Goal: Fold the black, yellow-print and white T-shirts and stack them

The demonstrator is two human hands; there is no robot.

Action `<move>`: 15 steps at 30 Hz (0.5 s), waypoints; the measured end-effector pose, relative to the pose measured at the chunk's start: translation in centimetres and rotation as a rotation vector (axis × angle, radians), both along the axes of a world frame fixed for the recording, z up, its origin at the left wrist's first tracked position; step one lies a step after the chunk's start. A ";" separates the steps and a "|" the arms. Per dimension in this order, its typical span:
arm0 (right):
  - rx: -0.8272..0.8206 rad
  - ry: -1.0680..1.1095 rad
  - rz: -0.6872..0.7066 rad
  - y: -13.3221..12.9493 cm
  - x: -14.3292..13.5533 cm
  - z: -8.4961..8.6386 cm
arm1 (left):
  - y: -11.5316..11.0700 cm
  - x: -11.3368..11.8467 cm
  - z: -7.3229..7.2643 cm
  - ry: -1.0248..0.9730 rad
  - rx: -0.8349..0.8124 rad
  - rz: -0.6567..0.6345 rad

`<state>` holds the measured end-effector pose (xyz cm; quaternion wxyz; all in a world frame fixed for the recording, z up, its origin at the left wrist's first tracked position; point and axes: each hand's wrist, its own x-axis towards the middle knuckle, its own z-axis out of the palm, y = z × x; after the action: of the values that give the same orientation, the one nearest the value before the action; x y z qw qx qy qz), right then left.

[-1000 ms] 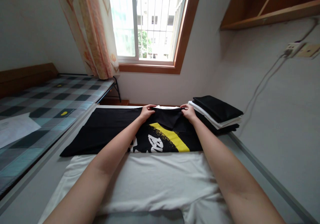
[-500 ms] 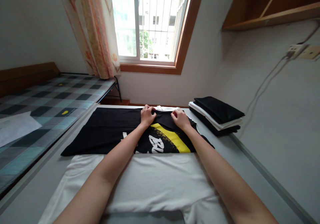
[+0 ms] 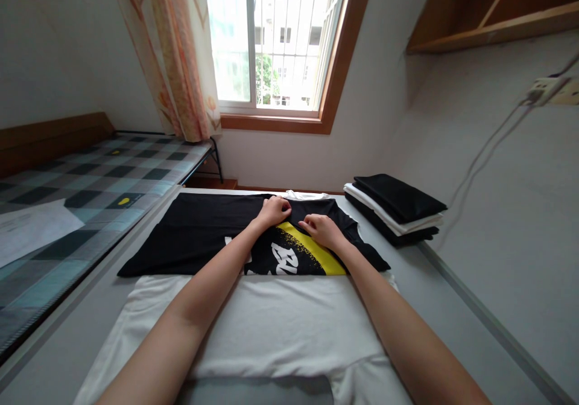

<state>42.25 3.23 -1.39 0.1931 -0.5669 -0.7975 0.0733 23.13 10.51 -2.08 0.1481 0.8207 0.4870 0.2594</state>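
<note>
A black shirt [image 3: 203, 230] with a yellow band and white lettering lies folded lengthwise across the table. My left hand [image 3: 275, 210] rests on its far part, fingers curled together at the cloth; what they pinch, if anything, is too small to make out. Just right of it, my right hand [image 3: 321, 230] is over the shirt above the yellow band, its fingers curled, and their grip is unclear. A white shirt [image 3: 289, 326] lies flat under my forearms, nearer to me, and a bit of white cloth shows beyond the black shirt.
Folded black and white clothes [image 3: 398, 200] are stacked at the table's right side, near the wall. To the left stands a bed with a checkered mattress [image 3: 149, 169], a paper sheet [image 3: 36, 230] on it. A window [image 3: 280, 43], curtain [image 3: 176, 55] and wall shelf [image 3: 497, 31] are beyond.
My right hand has moved toward me and slightly left, away from the black shirt's far edge. My left hand has shifted slightly right. The whole view has moved a little.
</note>
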 end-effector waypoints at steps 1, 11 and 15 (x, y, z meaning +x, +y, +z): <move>-0.009 -0.023 -0.052 -0.1 0.1 0.2 | 0.0 -0.1 0.5 0.013 -0.068 -0.021; -0.392 0.052 0.034 -0.3 3.6 2.1 | -1.4 -0.7 4.9 0.266 -0.439 -0.297; -0.463 0.135 0.135 -0.4 4.5 2.2 | -1.4 -0.8 5.6 0.238 -0.432 -0.411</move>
<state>46.76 2.88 0.86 0.1056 -0.5351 -0.7810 0.3042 22.32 9.07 3.55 0.3105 0.8760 0.3687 0.0168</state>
